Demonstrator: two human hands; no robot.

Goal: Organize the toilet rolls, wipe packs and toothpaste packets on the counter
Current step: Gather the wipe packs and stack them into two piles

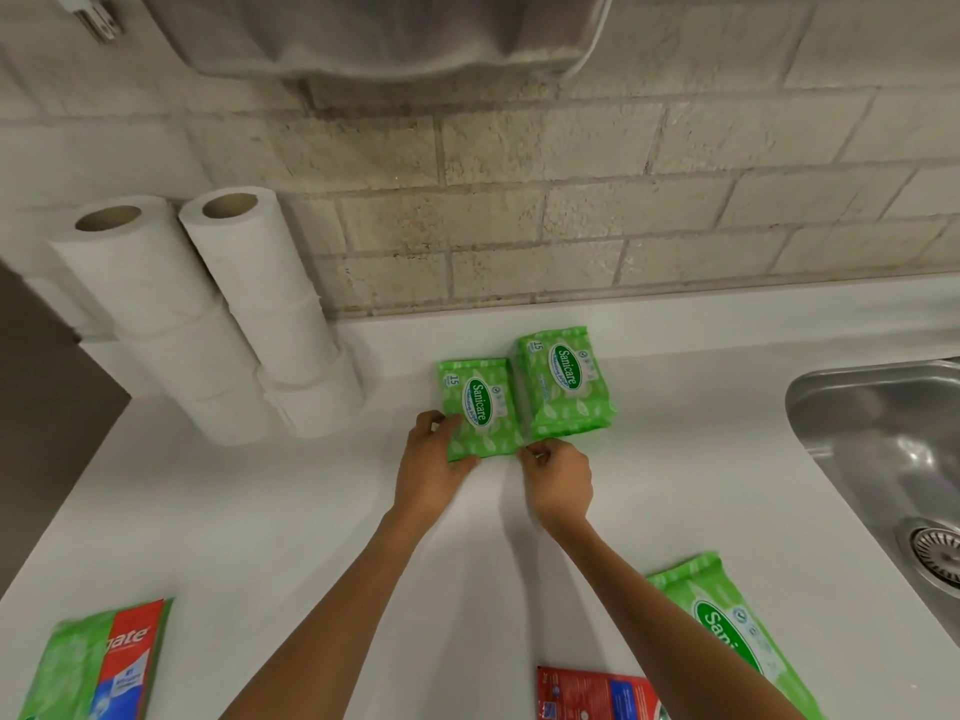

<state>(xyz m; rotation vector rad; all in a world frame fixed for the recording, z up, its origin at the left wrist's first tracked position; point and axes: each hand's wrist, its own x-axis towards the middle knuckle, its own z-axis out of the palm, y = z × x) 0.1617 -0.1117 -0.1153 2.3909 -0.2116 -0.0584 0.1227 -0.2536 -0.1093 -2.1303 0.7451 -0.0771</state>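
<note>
Upper left of frame: two tall stacks of toilet rolls, left stack (156, 314) and right stack (270, 314), stood upright side by side and touching, backed against the tiled wall (519, 200). Lower left corner: a red-and-blue toothpaste packet (132, 662) lay on top of a green pack (67, 667), both cut off by the frame edge. White counter (311, 537) ran across the whole lower frame. Centre: left hand (431, 459) gripped the left edge of a flat green wipe pack (480, 407), thumb over its top face and fingers curled at its side. That pack lay on the counter, label up, touching a second green wipe bundle (563, 381) just to its right, which sat higher and slightly nearer the wall. Right hand (558, 480) was at the near right corner of the held pack, fingers curled and pinching it; detail there was somewhat blurred. Bottom centre: a red toothpaste packet (592, 693) lay flat, partly under the right forearm. Lower right: a larger green wipe pack (727, 631) lay slanted, also partly hidden by that forearm. Far right: a steel sink (883, 433) with its drain (935, 553) at the frame edge. Top centre: a grey metal fixture (389, 33) hung on the wall.
</note>
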